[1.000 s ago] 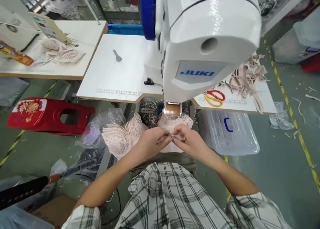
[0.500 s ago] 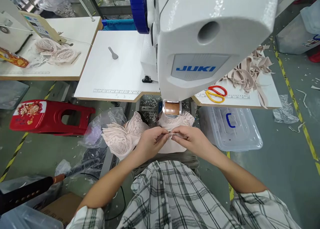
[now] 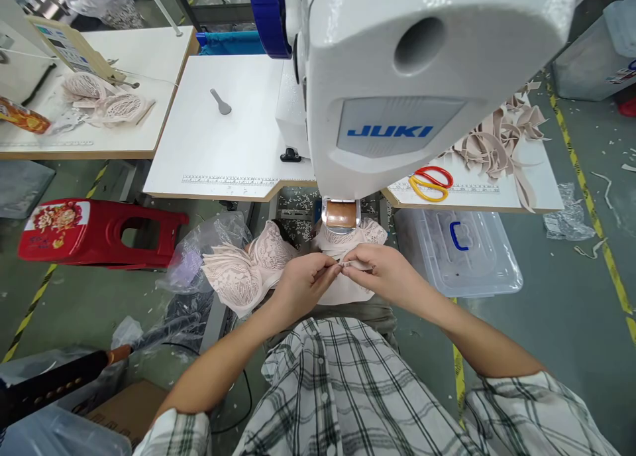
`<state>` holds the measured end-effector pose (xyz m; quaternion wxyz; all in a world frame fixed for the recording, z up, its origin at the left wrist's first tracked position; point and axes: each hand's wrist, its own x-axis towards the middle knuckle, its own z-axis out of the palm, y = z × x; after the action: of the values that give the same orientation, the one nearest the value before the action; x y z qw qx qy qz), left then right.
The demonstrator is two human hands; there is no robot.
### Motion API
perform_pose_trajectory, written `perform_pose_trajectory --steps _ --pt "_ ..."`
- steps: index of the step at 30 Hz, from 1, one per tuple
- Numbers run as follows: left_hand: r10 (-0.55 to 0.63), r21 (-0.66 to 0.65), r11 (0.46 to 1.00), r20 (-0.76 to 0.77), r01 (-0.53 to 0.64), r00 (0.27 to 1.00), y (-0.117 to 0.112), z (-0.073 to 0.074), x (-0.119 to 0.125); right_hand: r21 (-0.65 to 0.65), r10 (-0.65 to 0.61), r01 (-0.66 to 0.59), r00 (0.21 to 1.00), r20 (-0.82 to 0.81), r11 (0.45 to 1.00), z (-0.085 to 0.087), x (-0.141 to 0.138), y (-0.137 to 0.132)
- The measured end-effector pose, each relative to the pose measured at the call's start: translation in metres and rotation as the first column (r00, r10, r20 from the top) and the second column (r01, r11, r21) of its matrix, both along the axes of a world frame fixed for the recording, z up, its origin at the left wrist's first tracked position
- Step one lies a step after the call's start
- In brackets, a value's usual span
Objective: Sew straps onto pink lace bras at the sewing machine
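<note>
Pale pink lace bras lie below the needle end of a white sewing machine (image 3: 387, 58). One bra (image 3: 350, 244) sits under the machine's front, partly covered by my hands. More stacked bra cups (image 3: 238, 277) lie to its left. My left hand (image 3: 305, 280) pinches a pale edge of the bra between thumb and fingers. Close against it, fingertips nearly touching, my right hand (image 3: 380, 270) is closed on the same pale fabric, and a narrow folded strip shows between its thumb and fingers. The exact seam is too small to make out.
Red and yellow scissors (image 3: 430, 183) and a heap of beige fabric strips (image 3: 497, 141) lie on the right tabletop. A lidded clear box (image 3: 462, 254) stands below. At left are a red stool (image 3: 104, 234) and a plastic bag (image 3: 203, 250).
My right hand has shifted slightly up, and more of the pale strip shows in its fingers. My left hand keeps its pinch. The view has tilted slightly.
</note>
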<state>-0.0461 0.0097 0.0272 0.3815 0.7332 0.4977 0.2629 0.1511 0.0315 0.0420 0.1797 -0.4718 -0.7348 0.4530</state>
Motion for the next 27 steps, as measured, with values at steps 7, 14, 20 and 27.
perform_pose_trajectory --steps 7,14,20,27 --pt "-0.064 0.053 0.997 -0.01 0.064 0.998 0.007 0.003 -0.013 -0.308 -0.222 0.14 0.942 -0.25 0.941 -0.009 0.012 0.015" --pt "-0.123 0.047 0.99 -0.143 0.131 0.982 0.012 0.019 -0.022 0.088 0.231 -0.216 0.948 -0.22 0.972 -0.012 0.003 0.01" --pt "-0.146 0.151 0.978 0.002 0.143 0.989 0.013 0.022 -0.019 0.401 0.386 -0.314 0.916 -0.111 0.861 -0.009 -0.004 0.005" --pt "-0.153 0.042 0.987 -0.046 0.155 0.987 0.013 0.028 -0.018 0.615 0.367 -0.289 0.93 -0.001 0.734 -0.012 -0.008 0.001"
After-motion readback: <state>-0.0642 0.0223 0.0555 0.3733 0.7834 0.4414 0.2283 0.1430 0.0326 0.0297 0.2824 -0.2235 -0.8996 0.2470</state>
